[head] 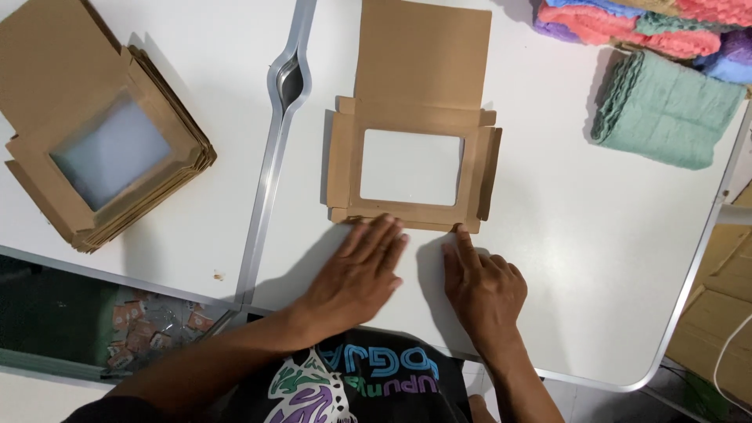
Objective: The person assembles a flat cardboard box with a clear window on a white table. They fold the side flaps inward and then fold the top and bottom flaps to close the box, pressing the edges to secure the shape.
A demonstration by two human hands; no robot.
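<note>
White table (595,258) under hands. Flat windowed box blank (413,160) lay just ahead of both hands, long axis running away from person. Left hand (356,270) flat, fingers spread, fingertips on near flap. Right hand (482,286) empty, forefinger touching near right corner.

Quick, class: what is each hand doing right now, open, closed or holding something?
Left hand: open, flat, fingertips on the cardboard window box.
Right hand: open, forefinger touching the box's near edge, holding nothing.
</note>
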